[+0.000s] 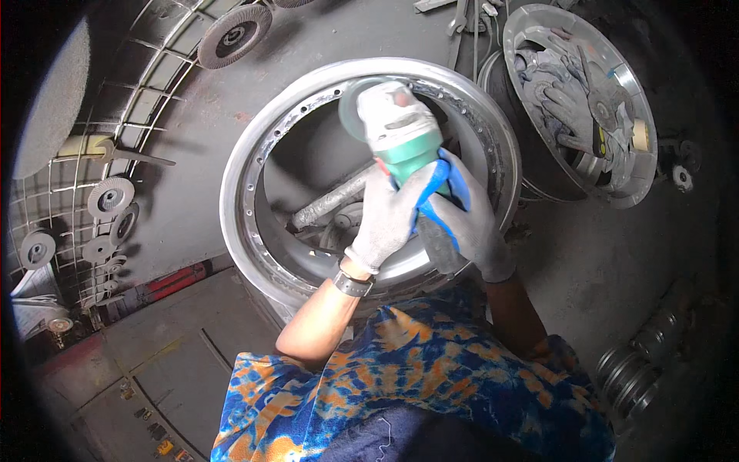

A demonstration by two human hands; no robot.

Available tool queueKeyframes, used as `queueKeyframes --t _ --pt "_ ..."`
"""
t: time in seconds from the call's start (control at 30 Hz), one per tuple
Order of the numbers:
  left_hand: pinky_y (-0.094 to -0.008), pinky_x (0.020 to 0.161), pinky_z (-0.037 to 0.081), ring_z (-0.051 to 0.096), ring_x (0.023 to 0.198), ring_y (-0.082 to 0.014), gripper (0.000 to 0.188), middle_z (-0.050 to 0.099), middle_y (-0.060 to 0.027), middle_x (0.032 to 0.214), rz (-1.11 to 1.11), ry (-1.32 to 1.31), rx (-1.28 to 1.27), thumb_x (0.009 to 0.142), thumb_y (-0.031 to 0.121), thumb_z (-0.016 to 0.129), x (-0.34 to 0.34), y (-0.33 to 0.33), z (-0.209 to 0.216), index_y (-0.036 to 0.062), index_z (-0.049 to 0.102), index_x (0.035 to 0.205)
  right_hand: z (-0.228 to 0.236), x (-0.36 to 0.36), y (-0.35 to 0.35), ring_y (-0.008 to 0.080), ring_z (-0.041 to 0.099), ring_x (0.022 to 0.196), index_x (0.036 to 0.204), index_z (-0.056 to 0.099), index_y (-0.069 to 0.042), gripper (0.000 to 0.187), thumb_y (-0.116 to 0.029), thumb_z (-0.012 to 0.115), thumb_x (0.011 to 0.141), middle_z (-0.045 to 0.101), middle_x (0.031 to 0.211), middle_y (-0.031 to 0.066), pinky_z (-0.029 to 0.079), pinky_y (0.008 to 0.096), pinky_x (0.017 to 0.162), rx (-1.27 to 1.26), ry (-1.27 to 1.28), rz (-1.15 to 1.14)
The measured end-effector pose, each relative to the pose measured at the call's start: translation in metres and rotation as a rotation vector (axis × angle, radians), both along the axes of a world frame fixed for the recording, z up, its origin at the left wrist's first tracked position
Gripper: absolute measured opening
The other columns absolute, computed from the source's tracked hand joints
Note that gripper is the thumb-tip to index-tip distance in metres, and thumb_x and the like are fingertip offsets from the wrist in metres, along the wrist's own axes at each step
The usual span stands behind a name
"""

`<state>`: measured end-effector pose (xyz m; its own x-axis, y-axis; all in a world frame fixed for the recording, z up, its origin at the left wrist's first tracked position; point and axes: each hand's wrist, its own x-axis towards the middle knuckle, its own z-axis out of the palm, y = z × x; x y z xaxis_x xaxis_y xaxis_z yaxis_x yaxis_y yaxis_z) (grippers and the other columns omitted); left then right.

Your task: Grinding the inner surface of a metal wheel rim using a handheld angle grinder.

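Both my hands, in grey-white gloves with blue palms, are wrapped round a green angle grinder [413, 150] with a whitish front part. My left hand [385, 212] grips it from the left side, a watch on that wrist. My right hand [471, 219] closes round its rear body from the right. The grinder's disc [352, 110] looks blurred and lies over the far inner part of a large metal wheel rim [245, 173]; whether it touches the metal, I cannot tell. Small holes line the rim's inner flange. Inside the rim's opening a metal bar [331, 202] shows.
At left, a wire mesh rack [154, 85] carries several flap discs [110, 197]. Another rim [643, 165] at the right holds used gloves [568, 104], a tape roll [640, 135] and loose tools. Metal cylindrical parts [627, 381] lie at the lower right.
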<state>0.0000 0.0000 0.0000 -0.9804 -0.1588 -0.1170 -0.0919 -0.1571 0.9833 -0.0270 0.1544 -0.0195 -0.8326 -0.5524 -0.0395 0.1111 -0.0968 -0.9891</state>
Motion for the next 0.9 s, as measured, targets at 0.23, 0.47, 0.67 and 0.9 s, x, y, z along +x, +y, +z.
queueKeyframes --t 0.23,0.47,0.67,0.9 --pt "-0.0260 0.081 0.052 0.063 0.090 -0.0072 0.026 0.070 -0.0020 0.101 -0.191 -0.053 -0.154 0.100 0.019 0.067 -0.012 0.017 0.005 0.0018 0.066 0.119 -0.027 0.015 0.031 0.0270 0.053 0.133 0.148 0.042 0.005 0.058 -0.011 0.065 0.097 0.053 0.142 0.0249 0.042 0.0389 0.112 0.415 0.737 -0.176" --pt "-0.0270 0.080 0.052 0.064 0.090 -0.0078 0.025 0.071 -0.0036 0.099 -0.086 -0.025 0.078 0.098 0.020 0.069 -0.006 0.013 0.004 0.0011 0.068 0.115 0.016 0.001 0.011 0.0251 0.053 0.133 0.152 0.037 0.004 0.064 -0.015 0.066 0.099 0.053 0.144 0.0226 0.042 0.0378 0.112 0.097 0.011 -0.123" --pt "-0.0283 0.085 0.052 0.064 0.094 -0.0098 0.026 0.071 -0.0041 0.104 -0.205 -0.063 -0.040 0.099 0.021 0.068 -0.014 0.028 -0.010 0.0022 0.068 0.117 -0.002 0.022 0.030 0.0257 0.048 0.138 0.152 0.038 0.004 0.060 -0.012 0.064 0.100 0.051 0.144 0.0221 0.041 0.0389 0.114 0.082 -0.084 -0.289" --pt "-0.0336 0.088 0.052 0.066 0.093 -0.0149 0.030 0.072 -0.0101 0.099 -0.532 -0.179 -0.406 0.099 0.023 0.067 -0.022 0.039 -0.014 0.0023 0.067 0.120 -0.096 0.074 0.058 0.0339 0.047 0.139 0.148 0.041 0.005 0.051 -0.017 0.057 0.105 0.044 0.150 0.0258 0.043 0.0447 0.112 0.649 0.856 -0.442"
